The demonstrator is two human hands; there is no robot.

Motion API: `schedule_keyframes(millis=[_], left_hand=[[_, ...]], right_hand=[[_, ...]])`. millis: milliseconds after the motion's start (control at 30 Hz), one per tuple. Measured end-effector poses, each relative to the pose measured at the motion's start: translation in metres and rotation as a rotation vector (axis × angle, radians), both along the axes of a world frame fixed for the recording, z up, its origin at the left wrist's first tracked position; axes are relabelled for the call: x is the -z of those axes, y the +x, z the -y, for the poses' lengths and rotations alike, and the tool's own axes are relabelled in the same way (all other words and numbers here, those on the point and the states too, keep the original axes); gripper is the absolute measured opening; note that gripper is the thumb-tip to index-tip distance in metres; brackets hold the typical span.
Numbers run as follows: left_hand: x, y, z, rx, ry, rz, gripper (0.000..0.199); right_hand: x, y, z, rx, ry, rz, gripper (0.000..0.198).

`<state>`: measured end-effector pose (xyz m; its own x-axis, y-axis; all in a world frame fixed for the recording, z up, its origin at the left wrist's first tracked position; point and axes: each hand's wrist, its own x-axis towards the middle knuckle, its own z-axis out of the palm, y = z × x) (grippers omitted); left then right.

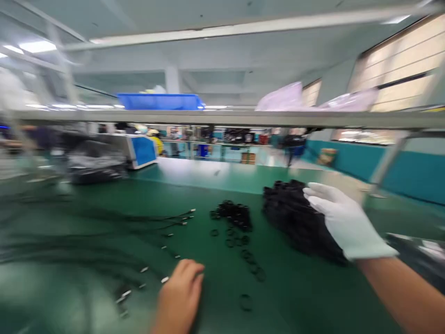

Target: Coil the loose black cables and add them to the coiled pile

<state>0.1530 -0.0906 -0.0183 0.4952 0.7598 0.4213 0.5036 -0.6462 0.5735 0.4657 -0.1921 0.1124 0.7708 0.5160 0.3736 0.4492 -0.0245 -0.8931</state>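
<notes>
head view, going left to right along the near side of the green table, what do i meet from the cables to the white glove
Cables, bare left hand, rings, black pile, gloved right hand.

On the table (pixel 295 297), rings (pixel 234 215) lie between cables (pixel 139 217) (at left) and a heap (pixel 292 215) at right

Cables (pixel 139 217) smeared – cut off at left, plastic bag (pixel 97 162) (beyond) blurred
</notes>
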Motion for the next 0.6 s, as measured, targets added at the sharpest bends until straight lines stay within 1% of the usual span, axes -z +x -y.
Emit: schedule_keyframes(millis=[33, 67, 133, 167, 200, 233, 300, 367, 400, 433, 500, 600], left_hand=[[-0.009, 0.001, 0.009, -0.012, -0.013, -0.018, 0.02], [-0.016, 0.002, 0.016, -0.013, -0.021, -0.021, 0.021], [-0.025, -0.004, 0.026, 0.018, -0.031, -0.015, 0.022], [-0.029, -0.012, 0.03, 0.037, -0.011, -0.014, 0.023], [-0.032, -0.024, 0.032, 0.033, 0.009, -0.022, 0.025], [-0.036, -0.039, 0.033, 0.001, 0.029, -0.044, 0.028], [-0.041, -0.076, 0.028, -0.151, 0.04, -0.15, 0.036], [-0.045, -0.116, 0.017, -0.331, 0.003, -0.334, 0.044], [-0.045, -0.133, 0.009, -0.383, -0.02, -0.428, 0.045], [-0.045, -0.147, 0.002, -0.405, -0.04, -0.497, 0.044], [-0.043, -0.165, -0.011, -0.385, -0.066, -0.557, 0.037], [-0.037, -0.167, -0.021, -0.342, -0.07, -0.517, 0.027]], right_hand=[[0.003, -0.034, -0.006, -0.079, -0.006, -0.025, 0.038], [0.007, -0.066, -0.011, -0.166, -0.048, -0.041, 0.04], [0.022, -0.125, -0.017, -0.318, -0.102, -0.107, 0.045], [0.033, -0.149, -0.019, -0.387, -0.145, -0.118, 0.049], [0.044, -0.17, -0.021, -0.422, -0.191, -0.089, 0.05], [0.056, -0.185, -0.022, -0.437, -0.25, -0.04, 0.05], [0.077, -0.203, -0.023, -0.467, -0.353, 0.038, 0.05], [0.093, -0.207, -0.023, -0.483, -0.453, 0.077, 0.048], [0.098, -0.206, -0.023, -0.485, -0.488, 0.091, 0.048], [0.102, -0.204, -0.022, -0.479, -0.51, 0.106, 0.048], [0.107, -0.202, -0.022, -0.47, -0.526, 0.134, 0.047], [0.111, -0.2, -0.022, -0.478, -0.535, 0.133, 0.046]])
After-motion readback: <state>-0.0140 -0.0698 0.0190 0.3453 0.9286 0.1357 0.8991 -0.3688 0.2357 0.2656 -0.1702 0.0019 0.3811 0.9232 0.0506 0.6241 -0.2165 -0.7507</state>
